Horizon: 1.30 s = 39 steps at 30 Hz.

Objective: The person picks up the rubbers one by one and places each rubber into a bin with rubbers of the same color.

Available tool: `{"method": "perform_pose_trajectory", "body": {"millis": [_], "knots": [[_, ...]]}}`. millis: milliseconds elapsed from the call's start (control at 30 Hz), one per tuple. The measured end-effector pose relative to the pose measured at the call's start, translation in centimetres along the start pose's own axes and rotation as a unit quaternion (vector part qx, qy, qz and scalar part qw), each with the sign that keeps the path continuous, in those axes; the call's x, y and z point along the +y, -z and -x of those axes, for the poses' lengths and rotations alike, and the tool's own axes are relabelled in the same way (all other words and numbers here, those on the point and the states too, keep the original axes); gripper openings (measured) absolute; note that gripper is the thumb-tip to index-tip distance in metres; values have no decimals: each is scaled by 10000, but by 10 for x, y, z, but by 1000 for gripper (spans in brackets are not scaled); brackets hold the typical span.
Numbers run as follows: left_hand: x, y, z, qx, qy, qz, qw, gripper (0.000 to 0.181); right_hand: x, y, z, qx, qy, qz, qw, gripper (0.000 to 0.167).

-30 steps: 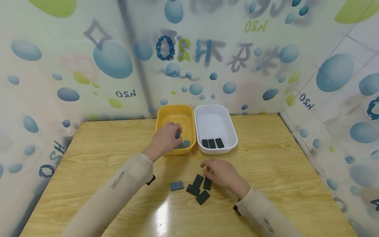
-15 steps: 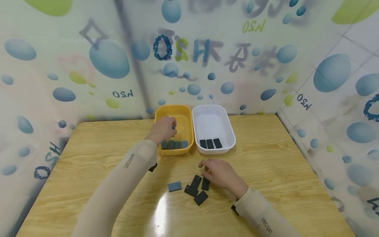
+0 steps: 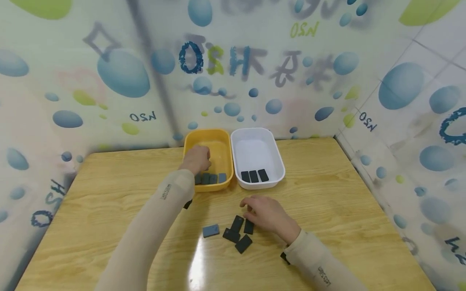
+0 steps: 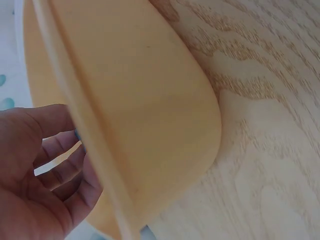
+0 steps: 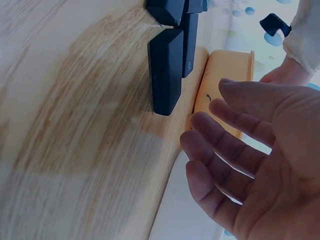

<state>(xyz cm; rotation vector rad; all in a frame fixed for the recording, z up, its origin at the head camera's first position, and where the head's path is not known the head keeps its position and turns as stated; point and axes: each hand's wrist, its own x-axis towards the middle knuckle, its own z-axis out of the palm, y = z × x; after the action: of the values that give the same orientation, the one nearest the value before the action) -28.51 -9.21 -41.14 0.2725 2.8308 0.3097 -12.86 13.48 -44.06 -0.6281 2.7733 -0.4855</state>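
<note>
We read "LetsSlim" [image 3: 166,191] on the left sleeve [image 3: 153,230] and the right sleeve [image 3: 316,254], and a large "H2O" [image 3: 215,60] in mirror writing on the wall [image 3: 174,101], where we cannot make out the blurred grey characters [image 3: 287,68].

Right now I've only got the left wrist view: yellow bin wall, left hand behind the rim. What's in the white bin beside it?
Observer: From the head view, three black blocks, in a row at the near end of the white bin.
Operator: Right hand carrying anything?
Observer: No. The right wrist view shows the right hand holding nothing, fingers and thumb apart.
</note>
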Motion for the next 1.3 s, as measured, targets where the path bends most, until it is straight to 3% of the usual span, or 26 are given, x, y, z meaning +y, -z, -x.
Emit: {"method": "perform_pose_trajectory", "body": {"millis": [400, 767, 1000, 1300], "knots": [[-6, -15, -4, -64, 115, -535, 9985, 11, -5, -4, -4, -116, 6, -26, 9999, 25], [-9, -18, -7, -124, 221, -547, 9982, 12, -8, -3, -2, -170, -18, 48, 9998, 27], [-8, -8, 2, 90, -136, -295, 9994, 20, -7, -1, 0, -108, -31, 91, 9999, 27], [-3, 10, 33, 216, -815, 94, 9964, 29, -6, 6, 5, -81, -237, 169, 9995, 30]]}}
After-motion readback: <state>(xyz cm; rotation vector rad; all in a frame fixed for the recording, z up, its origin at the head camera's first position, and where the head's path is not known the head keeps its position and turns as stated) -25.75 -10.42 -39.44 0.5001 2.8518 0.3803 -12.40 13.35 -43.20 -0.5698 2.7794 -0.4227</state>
